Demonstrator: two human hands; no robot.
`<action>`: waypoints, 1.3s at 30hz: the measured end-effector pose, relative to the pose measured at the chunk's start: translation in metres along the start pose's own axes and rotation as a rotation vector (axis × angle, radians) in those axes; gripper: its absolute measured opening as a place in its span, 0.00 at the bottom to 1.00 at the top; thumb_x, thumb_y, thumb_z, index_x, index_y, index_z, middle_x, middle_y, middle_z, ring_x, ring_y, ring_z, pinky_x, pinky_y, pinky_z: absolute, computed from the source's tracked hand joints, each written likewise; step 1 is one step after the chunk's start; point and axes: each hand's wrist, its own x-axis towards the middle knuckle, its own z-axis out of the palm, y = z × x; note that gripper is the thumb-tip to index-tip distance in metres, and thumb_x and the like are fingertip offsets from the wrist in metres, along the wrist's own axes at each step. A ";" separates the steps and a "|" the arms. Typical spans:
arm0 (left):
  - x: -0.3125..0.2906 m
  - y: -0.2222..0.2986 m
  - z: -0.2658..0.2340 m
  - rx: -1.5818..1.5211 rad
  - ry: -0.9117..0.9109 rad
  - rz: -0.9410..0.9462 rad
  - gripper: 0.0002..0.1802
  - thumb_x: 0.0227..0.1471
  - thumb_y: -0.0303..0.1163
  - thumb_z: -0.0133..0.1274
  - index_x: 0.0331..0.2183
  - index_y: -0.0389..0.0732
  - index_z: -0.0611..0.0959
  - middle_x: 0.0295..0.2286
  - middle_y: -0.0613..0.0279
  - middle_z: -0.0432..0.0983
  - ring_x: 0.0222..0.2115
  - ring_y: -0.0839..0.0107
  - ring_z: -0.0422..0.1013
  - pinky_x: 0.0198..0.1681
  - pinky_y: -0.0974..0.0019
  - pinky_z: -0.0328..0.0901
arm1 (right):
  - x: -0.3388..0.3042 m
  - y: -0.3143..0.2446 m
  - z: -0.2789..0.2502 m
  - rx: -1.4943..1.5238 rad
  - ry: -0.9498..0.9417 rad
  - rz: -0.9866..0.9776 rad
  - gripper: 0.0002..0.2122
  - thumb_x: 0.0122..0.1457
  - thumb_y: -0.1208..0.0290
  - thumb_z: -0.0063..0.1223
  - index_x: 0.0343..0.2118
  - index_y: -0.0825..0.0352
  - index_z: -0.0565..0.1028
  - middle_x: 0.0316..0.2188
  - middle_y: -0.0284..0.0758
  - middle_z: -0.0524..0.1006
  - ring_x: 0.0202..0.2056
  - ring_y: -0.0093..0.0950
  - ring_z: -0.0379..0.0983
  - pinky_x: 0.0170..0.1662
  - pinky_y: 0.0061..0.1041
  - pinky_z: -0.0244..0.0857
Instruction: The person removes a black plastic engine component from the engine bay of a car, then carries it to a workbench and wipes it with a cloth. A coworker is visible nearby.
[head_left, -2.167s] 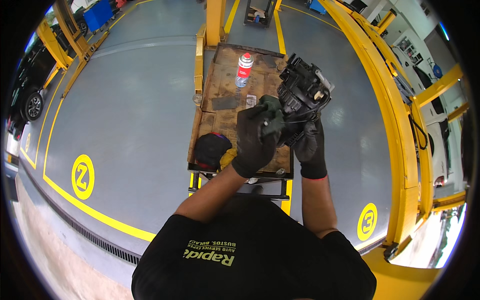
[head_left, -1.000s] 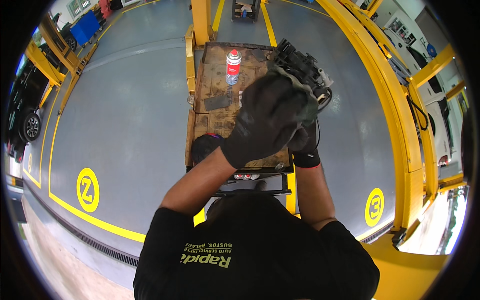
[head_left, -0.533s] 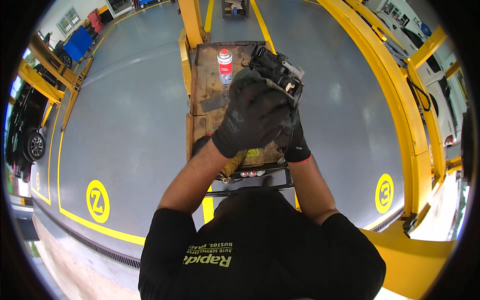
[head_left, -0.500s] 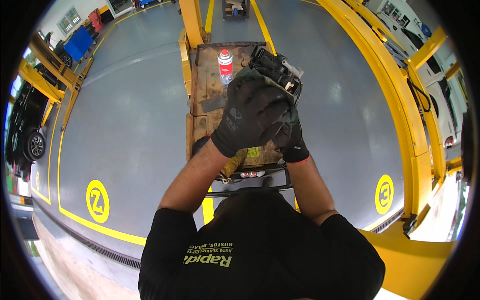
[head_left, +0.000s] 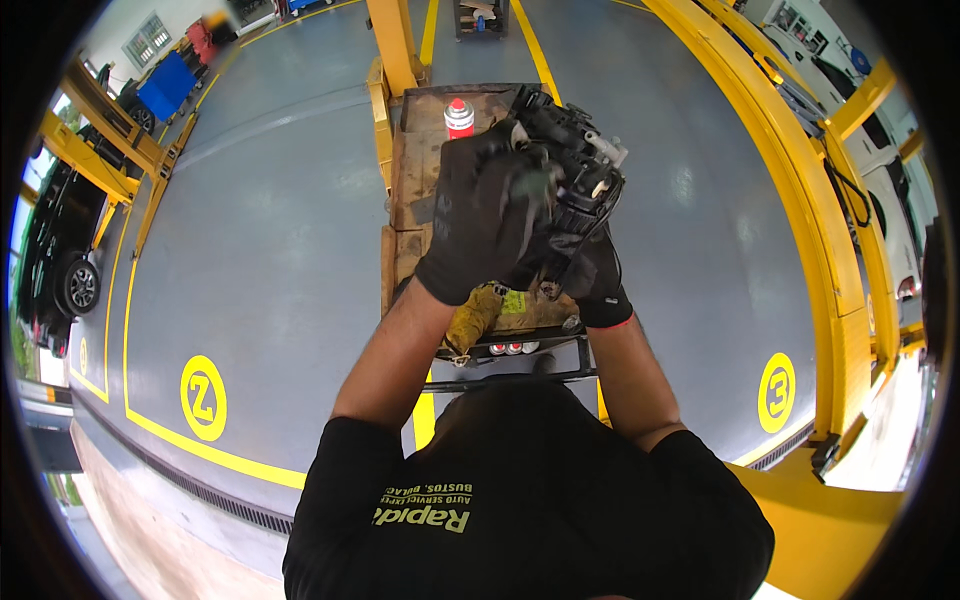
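Observation:
A black car part (head_left: 578, 165) with a pale metal fitting and a thin dark cable is raised over the wooden-topped cart (head_left: 411, 257). My right hand (head_left: 597, 268), in a black glove, grips it from below. My left hand (head_left: 485, 215), gloved the same, lies against its left side with curled fingers. Something dull green-grey shows blurred at those fingertips; I cannot make out what it is. Just beyond my left hand stands a white and red spray can (head_left: 459, 118) with a red cap, its lower part hidden by the glove.
A yellow-brown cloth bundle (head_left: 474, 318) lies at the cart's near edge, with several red and white can tops (head_left: 514, 348) below it. Yellow lift posts (head_left: 393, 45) rise beyond the cart and at the right. A dark car (head_left: 75, 270) stands far left.
My left hand has shifted a little left and its fingers have moved across the part. More of the part and its cable now show. The spray can is more covered.

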 end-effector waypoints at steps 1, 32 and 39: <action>0.002 0.003 0.002 -0.062 -0.025 -0.167 0.20 0.44 0.31 0.61 0.43 0.46 0.82 0.44 0.60 0.73 0.51 0.53 0.66 0.53 0.49 0.62 | 0.000 0.000 -0.009 0.070 -0.035 0.030 0.22 0.71 0.58 0.48 0.63 0.65 0.67 0.56 0.38 0.75 0.53 0.32 0.77 0.58 0.35 0.73; -0.052 0.032 -0.014 0.055 -0.043 0.407 0.12 0.45 0.27 0.64 0.35 0.39 0.83 0.46 0.53 0.72 0.43 0.51 0.70 0.49 0.48 0.65 | -0.021 -0.001 -0.016 -0.134 0.037 -0.007 0.21 0.72 0.59 0.45 0.61 0.67 0.70 0.54 0.41 0.77 0.53 0.35 0.77 0.58 0.35 0.73; -0.064 0.034 0.004 0.042 -0.140 0.188 0.10 0.44 0.32 0.63 0.33 0.53 0.84 0.43 0.59 0.73 0.48 0.57 0.70 0.57 0.38 0.60 | -0.029 -0.007 -0.020 0.065 -0.076 -0.021 0.30 0.61 0.61 0.61 0.63 0.69 0.67 0.57 0.46 0.75 0.54 0.39 0.77 0.59 0.40 0.74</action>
